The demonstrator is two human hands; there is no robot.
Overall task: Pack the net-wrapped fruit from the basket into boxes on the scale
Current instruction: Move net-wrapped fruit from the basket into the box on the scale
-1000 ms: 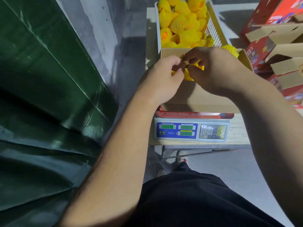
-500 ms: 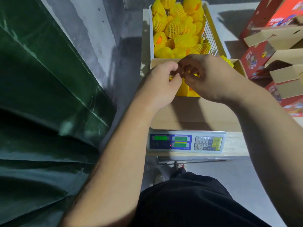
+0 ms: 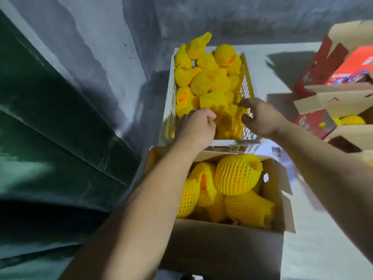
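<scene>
Both hands are down in the basket (image 3: 246, 85) at its near end: the left hand (image 3: 196, 129) has its fingers curled against a net-wrapped fruit (image 3: 226, 122) lying between the two hands, though its back hides whether they have truly closed on the foam; the right hand (image 3: 260, 116) comes at the same fruit from the other side with fingers bent and spread, tips touching or nearly touching the netting, so I cannot tell if it has a hold yet. Working from both sides likely makes sense because the loose foam sleeve gives under a one-handed grasp and the fruit sits wedged among its neighbours. Behind it the rest of the wrapped fruit is heaped high toward the far wall of the basket. Just nearer the person stands the open cardboard box (image 3: 222, 245), its flaps folded outward to keep the mouth free, already holding several wrapped fruits (image 3: 236, 176) stacked close to the rim. By that look the box is nearly full. More printed cartons (image 3: 343, 77) wait on the right.
</scene>
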